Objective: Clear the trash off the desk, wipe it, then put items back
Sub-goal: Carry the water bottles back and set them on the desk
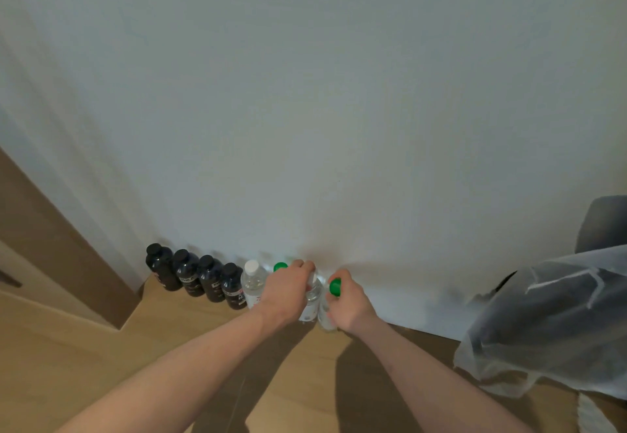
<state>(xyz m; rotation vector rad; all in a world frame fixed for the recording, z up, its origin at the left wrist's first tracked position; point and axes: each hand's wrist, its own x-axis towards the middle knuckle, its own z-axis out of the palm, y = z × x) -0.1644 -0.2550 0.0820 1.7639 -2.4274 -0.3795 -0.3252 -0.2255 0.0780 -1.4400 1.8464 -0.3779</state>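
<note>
- The left hand (288,291) was curled over the top of a clear bottle (312,303) with a pale cap, fingers wrapped round its neck. It looked like a grip from above, the sort suited to setting a bottle down upright in a tight row.
- The right hand (349,303), just at three o'clock of the left, gripped a second clear bottle (327,317) below its green cap (335,286), fingers closed round the body. Both bottles stood at, or very near, the floor (203,347) – whether they touched it I could not tell.
- I took these for empties carried off the desk, so the trash-clearing part seemed under way; no desk showed from where I stood.
- Behind the left hand, at about eleven o'clock, another green cap (280,267) poked up, its bottle mostly hidden.
- At nine o'clock of that stood a clear bottle with a white cap (252,285), then four black bottles (195,276) running on toward ten o'clock, shoulder to shoulder.
- The whole line hugged the white wall (305,110) – likely to keep them out of the walkway and stop them tipping backward.
- Well off at three o'clock, a translucent plastic bag (549,324) slumped on the floor, with something dark grey (602,225) above it that I could not make out.
</note>
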